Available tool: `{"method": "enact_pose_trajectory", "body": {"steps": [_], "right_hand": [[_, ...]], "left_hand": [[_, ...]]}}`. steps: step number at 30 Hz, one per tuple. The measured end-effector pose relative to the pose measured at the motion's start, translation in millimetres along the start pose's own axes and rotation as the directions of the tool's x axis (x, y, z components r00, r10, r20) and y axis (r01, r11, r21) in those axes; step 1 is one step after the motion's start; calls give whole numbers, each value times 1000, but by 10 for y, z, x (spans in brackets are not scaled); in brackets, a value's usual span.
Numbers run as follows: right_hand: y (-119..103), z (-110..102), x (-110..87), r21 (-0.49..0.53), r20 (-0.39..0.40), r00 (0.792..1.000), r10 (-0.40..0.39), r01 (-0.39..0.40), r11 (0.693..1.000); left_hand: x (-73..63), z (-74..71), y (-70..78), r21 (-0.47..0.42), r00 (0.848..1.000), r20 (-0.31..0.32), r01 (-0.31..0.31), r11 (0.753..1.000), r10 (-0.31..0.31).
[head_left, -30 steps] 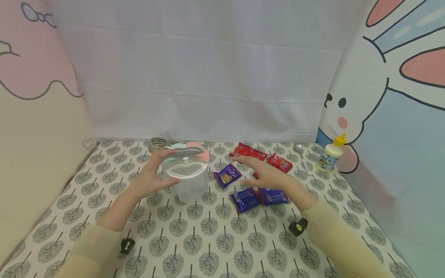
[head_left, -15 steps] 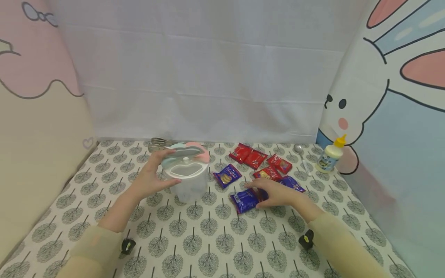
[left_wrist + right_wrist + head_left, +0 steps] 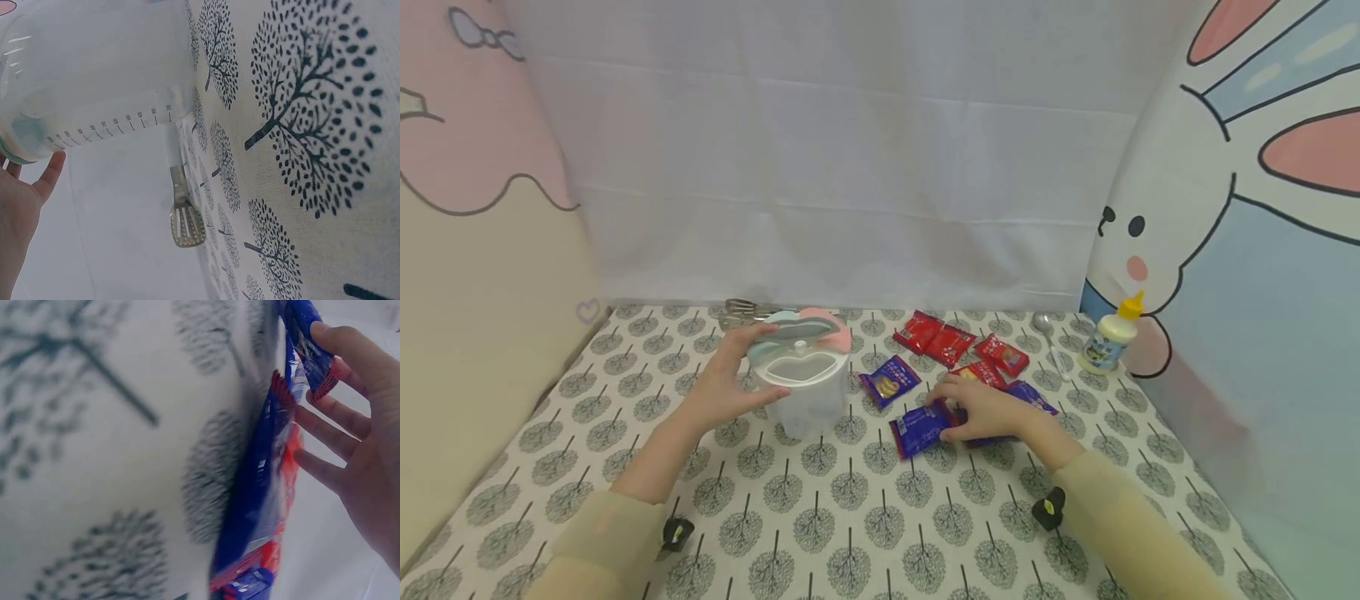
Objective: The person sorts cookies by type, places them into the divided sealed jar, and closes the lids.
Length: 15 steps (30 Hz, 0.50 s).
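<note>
A clear lidded container (image 3: 808,408) with measuring marks stands on the tablecloth; its lid (image 3: 801,346) is white, pink and mint. My left hand (image 3: 718,375) grips it at the lid's left side, thumb in front and fingers behind. In the left wrist view that hand (image 3: 25,194) touches the container (image 3: 106,69) near its rim. My right hand (image 3: 985,408) pinches one end of a blue snack packet (image 3: 920,429) between thumb and fingers; the right wrist view shows the pinched packet (image 3: 312,350) slightly tilted. Another blue packet (image 3: 250,487) lies below that hand.
Behind the right hand are several red packets (image 3: 950,343). One blue packet (image 3: 890,381) lies between container and hand, another (image 3: 1032,395) to the right. A spoon (image 3: 1052,346) and a yellow-capped bottle (image 3: 1107,337) stand farther right; metal utensils (image 3: 745,310) lie behind the container.
My right hand has come down from above the packets and now pinches a blue packet, whose end is shifted slightly left. The left hand has stayed at the container.
</note>
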State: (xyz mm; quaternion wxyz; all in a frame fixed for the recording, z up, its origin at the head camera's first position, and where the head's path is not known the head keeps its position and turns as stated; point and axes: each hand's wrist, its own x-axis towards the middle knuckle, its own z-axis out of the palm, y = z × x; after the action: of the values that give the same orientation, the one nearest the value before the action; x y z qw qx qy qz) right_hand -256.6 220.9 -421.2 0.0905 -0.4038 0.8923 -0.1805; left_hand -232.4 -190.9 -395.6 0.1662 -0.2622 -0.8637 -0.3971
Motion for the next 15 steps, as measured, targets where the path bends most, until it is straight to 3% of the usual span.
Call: {"method": "enact_pose_trajectory", "body": {"steps": [7,15], "right_hand": [[-105,-150,107,146,-52,998,-34,42,988],[-268,-459,176,44,-194,971,-139,150,988]], "left_hand": [[-1,-12,0,11,1000,-1,8,1000,-8],[-1,8,6,12,999,2,34,999,-34]]}}
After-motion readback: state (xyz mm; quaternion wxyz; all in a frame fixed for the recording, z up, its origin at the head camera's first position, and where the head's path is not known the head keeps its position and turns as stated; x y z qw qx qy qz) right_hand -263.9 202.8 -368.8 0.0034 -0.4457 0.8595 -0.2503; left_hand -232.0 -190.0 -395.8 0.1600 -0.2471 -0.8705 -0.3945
